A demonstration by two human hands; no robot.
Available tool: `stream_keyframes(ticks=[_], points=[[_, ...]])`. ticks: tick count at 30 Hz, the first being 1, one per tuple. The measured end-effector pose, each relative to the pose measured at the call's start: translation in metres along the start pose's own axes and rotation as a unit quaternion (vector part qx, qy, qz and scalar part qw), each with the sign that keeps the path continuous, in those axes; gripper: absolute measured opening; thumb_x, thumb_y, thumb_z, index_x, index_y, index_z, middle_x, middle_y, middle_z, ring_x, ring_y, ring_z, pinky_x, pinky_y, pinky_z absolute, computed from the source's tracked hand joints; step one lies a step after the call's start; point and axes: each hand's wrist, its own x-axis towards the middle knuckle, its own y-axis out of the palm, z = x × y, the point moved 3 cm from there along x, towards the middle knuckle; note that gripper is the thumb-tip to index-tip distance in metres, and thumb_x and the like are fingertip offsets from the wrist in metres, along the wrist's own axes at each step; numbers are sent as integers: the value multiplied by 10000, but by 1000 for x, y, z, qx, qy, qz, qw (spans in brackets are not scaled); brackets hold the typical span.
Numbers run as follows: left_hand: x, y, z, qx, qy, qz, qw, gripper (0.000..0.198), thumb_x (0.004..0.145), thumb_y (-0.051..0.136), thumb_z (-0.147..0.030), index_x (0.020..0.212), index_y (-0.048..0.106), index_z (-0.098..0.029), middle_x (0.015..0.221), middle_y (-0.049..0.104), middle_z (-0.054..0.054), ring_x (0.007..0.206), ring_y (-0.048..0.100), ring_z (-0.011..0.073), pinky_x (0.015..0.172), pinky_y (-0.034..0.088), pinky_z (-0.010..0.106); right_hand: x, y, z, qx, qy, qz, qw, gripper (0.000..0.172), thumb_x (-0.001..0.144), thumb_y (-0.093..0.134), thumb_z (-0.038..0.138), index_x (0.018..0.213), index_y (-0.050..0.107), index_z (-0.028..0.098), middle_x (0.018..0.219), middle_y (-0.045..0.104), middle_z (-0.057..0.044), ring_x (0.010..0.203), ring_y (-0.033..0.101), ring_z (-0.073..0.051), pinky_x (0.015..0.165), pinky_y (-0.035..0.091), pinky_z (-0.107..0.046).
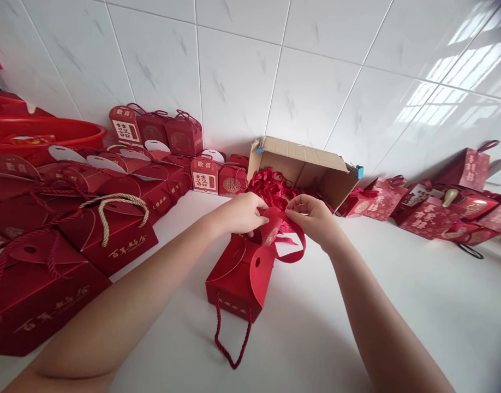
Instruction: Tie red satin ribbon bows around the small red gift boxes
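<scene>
Hands together: L hand (240,214) & R hand (311,218) pinch ribbon (303,245) over gift box (238,278); I'd hold tension even, loop flat.

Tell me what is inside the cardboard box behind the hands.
Red ribbons fill the cardboard box, spilling from its open side. The pile covers its floor and back; the left hand and right hand, pinching a ribbon above the gift box, hide its lower edge.

A small favour box (125,126) at ten o'clock and a second favour box (204,176) nearer centre read 歡喜 over 囍. At eight o'clock, a rope-handled box (125,248) shows gold 百年好合. The gift box (234,284) at six o'clock bears unreadable gold lettering.
</scene>
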Motion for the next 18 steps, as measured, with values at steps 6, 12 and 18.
stream_keyframes(ticks=[6,12,18], points=[[-2,-1,-3,0,1,6,1000,384,785,541,-301,1152,587,-196,760,715,33,568,668,152,505,460,204,-1,0,1,-17,-13,-14,1000,76,721,589,254,759,556,197,655,606,16,532,486,-108,493,361,-234],[-4,0,-6,-14,11,7,1000,334,860,423,-358,1116,586,-219,714,689,13,541,651,142,527,460,220,0,14,-3,7,-28,5,1000,110,732,600,285,794,546,211,625,598,18,488,475,-113,444,337,-230],[-4,0,-9,-30,23,-12,999,317,876,375,-389,956,617,-200,635,649,13,596,649,161,484,420,218,-4,17,0,-1,-23,13,1000,233,760,588,292,978,547,223,563,564,49,488,452,-111,475,344,-234]])
